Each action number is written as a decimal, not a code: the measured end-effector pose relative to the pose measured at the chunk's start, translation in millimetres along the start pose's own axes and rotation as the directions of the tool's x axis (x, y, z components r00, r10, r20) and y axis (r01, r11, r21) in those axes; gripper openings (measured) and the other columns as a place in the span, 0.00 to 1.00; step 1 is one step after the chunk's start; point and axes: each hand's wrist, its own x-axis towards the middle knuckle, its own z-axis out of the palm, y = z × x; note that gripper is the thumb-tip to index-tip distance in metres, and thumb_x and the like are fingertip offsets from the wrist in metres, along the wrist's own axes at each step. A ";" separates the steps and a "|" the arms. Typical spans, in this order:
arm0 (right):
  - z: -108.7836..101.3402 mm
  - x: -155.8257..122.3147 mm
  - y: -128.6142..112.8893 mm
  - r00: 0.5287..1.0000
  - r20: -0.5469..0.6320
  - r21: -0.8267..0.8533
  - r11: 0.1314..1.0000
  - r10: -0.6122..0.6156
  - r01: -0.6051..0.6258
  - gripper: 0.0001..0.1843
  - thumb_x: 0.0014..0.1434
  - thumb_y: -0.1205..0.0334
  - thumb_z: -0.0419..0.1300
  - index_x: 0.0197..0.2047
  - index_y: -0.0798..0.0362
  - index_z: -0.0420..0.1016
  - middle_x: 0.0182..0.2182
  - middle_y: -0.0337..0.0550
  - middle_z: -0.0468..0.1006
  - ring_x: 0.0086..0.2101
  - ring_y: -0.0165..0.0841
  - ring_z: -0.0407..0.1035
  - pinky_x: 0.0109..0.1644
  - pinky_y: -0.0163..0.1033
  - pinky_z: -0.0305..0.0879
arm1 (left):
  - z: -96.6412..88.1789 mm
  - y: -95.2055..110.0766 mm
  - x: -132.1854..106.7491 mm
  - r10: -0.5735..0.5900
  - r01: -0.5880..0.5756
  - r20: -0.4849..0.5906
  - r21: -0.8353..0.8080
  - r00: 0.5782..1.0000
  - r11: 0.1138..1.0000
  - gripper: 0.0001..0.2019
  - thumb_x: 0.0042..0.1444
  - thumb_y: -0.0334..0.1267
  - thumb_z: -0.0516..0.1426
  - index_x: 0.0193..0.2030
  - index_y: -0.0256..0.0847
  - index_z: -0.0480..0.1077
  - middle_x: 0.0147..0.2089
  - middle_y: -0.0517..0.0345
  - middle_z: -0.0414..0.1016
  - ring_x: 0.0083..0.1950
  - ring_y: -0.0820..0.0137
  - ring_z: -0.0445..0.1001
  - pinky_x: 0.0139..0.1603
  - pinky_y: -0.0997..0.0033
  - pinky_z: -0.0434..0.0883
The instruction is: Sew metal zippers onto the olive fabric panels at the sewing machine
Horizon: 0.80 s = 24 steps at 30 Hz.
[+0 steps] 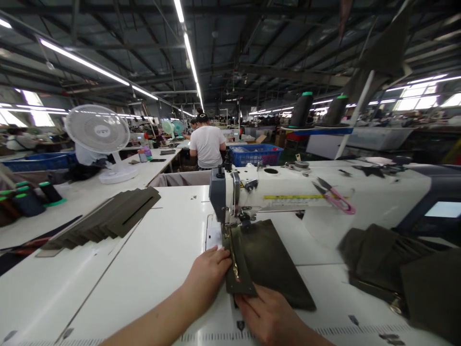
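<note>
A dark olive fabric piece (270, 264) with a gold zipper along its left edge lies under the presser foot of a white sewing machine (288, 197). My left hand (209, 274) rests on the table with its fingertips pressed against the fabric's left edge, beside the zipper. My right hand (270, 317) lies on the near end of the fabric, fingers curled down on it.
A fanned stack of dark cut pieces (111, 216) lies at the left. More olive fabric (403, 274) is heaped at the right. Pink thread snips (334, 197) sit on the machine arm. A white fan (99, 134) stands behind; a person in white works ahead.
</note>
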 end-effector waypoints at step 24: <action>28.7 20.0 47.8 0.995 0.090 0.048 0.998 0.033 -0.038 0.15 0.58 0.74 0.45 0.32 0.62 0.73 0.27 0.48 0.74 0.28 0.36 0.66 0.31 0.39 0.66 | 21.2 -42.5 22.3 -0.084 0.087 0.105 -0.027 0.991 0.996 0.08 0.55 0.28 0.49 0.38 0.37 0.68 0.36 0.52 0.68 0.36 0.65 0.70 0.37 0.67 0.71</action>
